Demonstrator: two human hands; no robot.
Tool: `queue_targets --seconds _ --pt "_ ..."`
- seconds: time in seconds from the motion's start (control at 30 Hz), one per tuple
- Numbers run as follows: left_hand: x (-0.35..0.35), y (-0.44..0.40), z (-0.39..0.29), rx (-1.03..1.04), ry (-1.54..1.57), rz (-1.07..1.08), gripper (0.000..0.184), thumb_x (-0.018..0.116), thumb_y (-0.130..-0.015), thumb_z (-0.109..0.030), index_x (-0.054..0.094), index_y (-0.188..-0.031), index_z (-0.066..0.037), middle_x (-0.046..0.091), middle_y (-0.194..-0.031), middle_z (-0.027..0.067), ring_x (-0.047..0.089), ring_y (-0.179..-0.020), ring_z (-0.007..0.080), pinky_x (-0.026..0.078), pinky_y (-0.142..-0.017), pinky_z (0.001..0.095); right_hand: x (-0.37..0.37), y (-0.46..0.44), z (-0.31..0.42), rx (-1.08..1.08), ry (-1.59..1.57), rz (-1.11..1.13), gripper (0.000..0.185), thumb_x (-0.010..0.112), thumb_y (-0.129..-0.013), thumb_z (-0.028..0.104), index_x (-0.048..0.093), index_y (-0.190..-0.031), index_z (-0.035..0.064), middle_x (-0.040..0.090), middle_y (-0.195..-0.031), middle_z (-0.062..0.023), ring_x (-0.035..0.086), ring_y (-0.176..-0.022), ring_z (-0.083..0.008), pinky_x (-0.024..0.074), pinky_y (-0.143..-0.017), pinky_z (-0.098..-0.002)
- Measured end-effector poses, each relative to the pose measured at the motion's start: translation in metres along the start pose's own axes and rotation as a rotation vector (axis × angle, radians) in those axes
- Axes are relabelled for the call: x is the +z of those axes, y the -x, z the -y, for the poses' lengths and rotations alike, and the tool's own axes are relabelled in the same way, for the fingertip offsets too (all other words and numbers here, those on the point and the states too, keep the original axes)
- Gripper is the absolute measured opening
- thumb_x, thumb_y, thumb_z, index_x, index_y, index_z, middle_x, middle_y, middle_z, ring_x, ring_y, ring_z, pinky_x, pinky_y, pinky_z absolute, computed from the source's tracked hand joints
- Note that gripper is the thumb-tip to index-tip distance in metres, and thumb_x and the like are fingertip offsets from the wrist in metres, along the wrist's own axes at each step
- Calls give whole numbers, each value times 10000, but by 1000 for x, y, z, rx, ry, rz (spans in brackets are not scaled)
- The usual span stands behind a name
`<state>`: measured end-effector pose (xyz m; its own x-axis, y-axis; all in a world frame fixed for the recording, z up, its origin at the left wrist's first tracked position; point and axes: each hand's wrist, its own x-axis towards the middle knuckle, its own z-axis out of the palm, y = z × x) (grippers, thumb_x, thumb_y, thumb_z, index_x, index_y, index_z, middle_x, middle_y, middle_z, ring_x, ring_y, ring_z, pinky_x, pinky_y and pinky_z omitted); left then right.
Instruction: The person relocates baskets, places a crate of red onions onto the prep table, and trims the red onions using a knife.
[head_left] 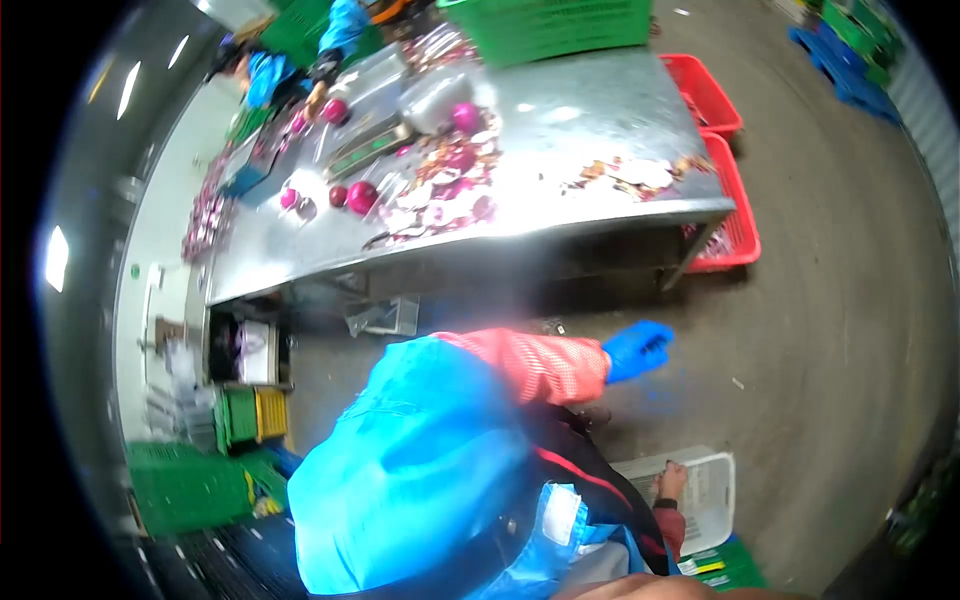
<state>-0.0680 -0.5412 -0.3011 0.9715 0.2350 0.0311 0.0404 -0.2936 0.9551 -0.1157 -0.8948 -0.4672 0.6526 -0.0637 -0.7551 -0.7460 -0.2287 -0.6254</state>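
Observation:
My left hand (637, 350), in a blue glove below a pink checked sleeve, is held out over the floor. Nothing shows in it, and its fingers are loosely bent and apart. My bare right hand (672, 482), at the end of a dark red sleeve, is closed at the near side of a white plastic basket (722, 500). The fingers are partly hidden there. A large blue plastic covering (420, 450) over my left arm and body hides much of the lower view.
A metal table (590, 125) bears purple onions (362, 197), peelings (625, 178) and a scale (370, 150). Red baskets (740, 215) stand at its right end, a green crate (560, 30) on top. A co-worker in blue sleeves (270, 78) is at the far side. Green crates (190, 490) stand left.

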Motion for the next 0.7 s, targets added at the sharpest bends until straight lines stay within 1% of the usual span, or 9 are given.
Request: queue_targets --seconds 0.13,0.17,0.23,0.3,0.4,0.5,0.57,0.63,0.7 --pt "-177 10 -10 228 -598 -637 462 697 -796 -183 542 -1210 -46 558 -1127 172 554 -1040 348 439 -934 426 93 -1 111 -298 238 188 213 562 -908 169 400 -798 86 434 -622 -7 433 -403 -103 359 -326 -279" --pt "-219 17 46 -168 -788 -653 463 689 -803 -167 532 -1221 -46 566 -1120 179 566 -1019 338 450 -916 412 113 14 141 -344 300 221 222 561 -913 170 398 -789 85 429 -607 -8 427 -393 -100 357 -323 -279" --pt "-297 36 22 -166 -524 -1056 453 661 -845 -177 516 -1240 -8 586 -1093 200 576 -1016 317 463 -893 401 141 0 167 -487 362 244 242 568 -917 180 401 -772 81 427 -596 -4 413 -378 -98 352 -326 -277" --pt "-373 66 49 -400 -605 -1112 512 671 -848 -249 503 -1254 13 576 -1138 213 565 -1053 347 450 -917 424 165 -17 190 -647 454 265 258 575 -918 180 405 -754 74 429 -588 0 409 -383 -93 349 -337 -272" --pt "-424 95 102 -296 -878 -1103 682 671 -836 -381 428 -1319 35 495 -1271 272 466 -1196 413 362 -1028 460 206 -31 216 -875 557 289 267 582 -914 164 417 -733 57 438 -584 6 414 -422 -81 348 -372 -262" --pt "-438 73 116 -616 -935 -1195 749 656 -834 -428 379 -1360 29 450 -1328 285 421 -1249 420 335 -1054 463 261 18 257 -898 612 353 231 585 -904 144 452 -749 35 446 -605 5 406 -506 -79 359 -455 -261" --pt "-443 50 86 -868 -766 -986 849 632 -814 -518 335 -1399 22 420 -1357 299 404 -1268 430 323 -1063 470 300 43 281 -767 686 398 173 582 -893 125 501 -789 13 449 -644 -6 391 -608 -96 373 -558 -270" --pt "-440 30 70 -785 -646 -918 825 637 -763 -578 430 -1350 -37 449 -1333 277 450 -1239 398 358 -1034 484 335 70 299 -768 716 465 152 586 -890 126 530 -813 8 512 -655 -41 452 -607 -110 401 -568 -284" --pt "-419 11 58 -801 -900 -751 776 659 -749 -542 459 -1326 -62 513 -1258 223 581 -1055 375 468 -907 456 370 103 316 -829 772 510 139 591 -889 130 548 -834 10 546 -670 -58 489 -614 -116 418 -577 -289"
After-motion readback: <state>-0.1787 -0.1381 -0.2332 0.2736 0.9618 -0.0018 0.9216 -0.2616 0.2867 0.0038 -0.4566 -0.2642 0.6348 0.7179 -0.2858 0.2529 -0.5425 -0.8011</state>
